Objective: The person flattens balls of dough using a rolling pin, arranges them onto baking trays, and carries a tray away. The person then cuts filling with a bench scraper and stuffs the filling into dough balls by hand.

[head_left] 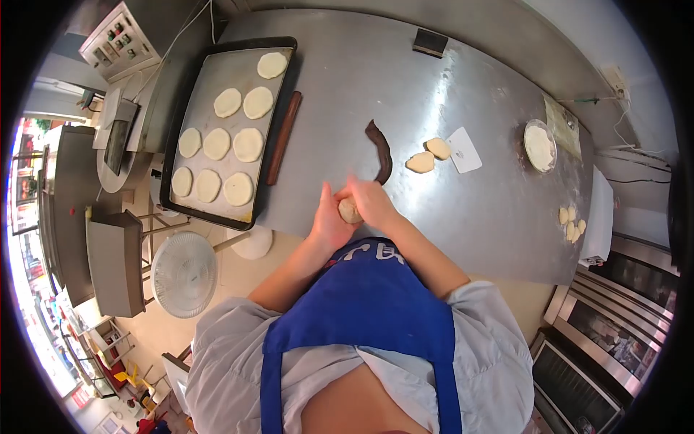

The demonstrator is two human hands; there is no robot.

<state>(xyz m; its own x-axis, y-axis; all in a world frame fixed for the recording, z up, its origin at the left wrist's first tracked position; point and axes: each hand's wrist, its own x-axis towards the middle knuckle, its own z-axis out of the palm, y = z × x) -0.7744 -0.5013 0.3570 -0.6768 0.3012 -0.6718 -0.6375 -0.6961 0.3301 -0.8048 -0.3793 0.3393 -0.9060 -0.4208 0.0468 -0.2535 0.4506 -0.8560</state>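
Note:
Close to my apron, at the front edge of the table, my left hand [330,223] cups a pale ball of dough [350,210]. My right hand [374,204] closes over the same ball from the other side, its fingers partly hiding it. Just beyond my hands, a dark brown, paste-like strip [383,150] lies curved on the metal table [329,87]. To its right are two flattened dough pieces [421,162] beside a white scraper [465,150]. A brown rolling pin [284,137] lies left of my hands.
A black-rimmed baking tray [289,58] with several flat dough rounds stands at the left. On the right are a bowl of white flour [539,147] and several small dough pieces [571,214]. A dark block [430,43] sits at the far edge.

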